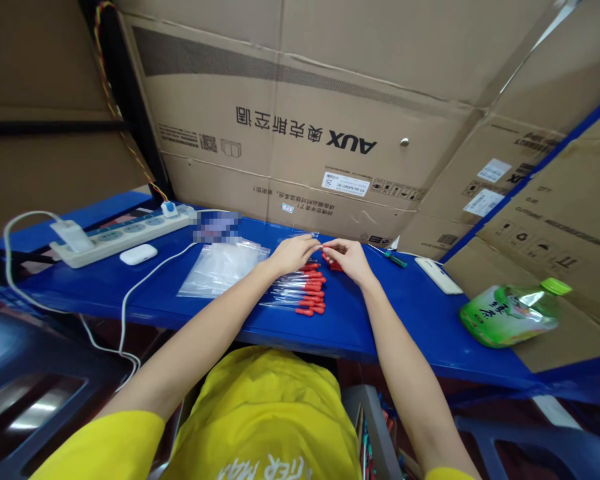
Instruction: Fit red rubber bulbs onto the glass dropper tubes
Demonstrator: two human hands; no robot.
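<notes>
Both hands meet over a blue table [370, 327]. My left hand [293, 253] has its fingers pinched together on a thin clear dropper tube. My right hand [347, 257] pinches a small red rubber bulb at the tube's end. Just below the hands lies a row of several clear droppers with red bulbs [305, 290], side by side on the table. A few loose red bulbs [334, 265] lie under my right hand.
Clear plastic bags [220, 267] lie left of the droppers. Further left are a white power strip [115, 233], a white earbud case [138, 254] and a cable. A green screwdriver [395, 259], a white flat device [437, 275] and a green bottle [513, 313] lie right. Cardboard boxes [305, 133] stand behind.
</notes>
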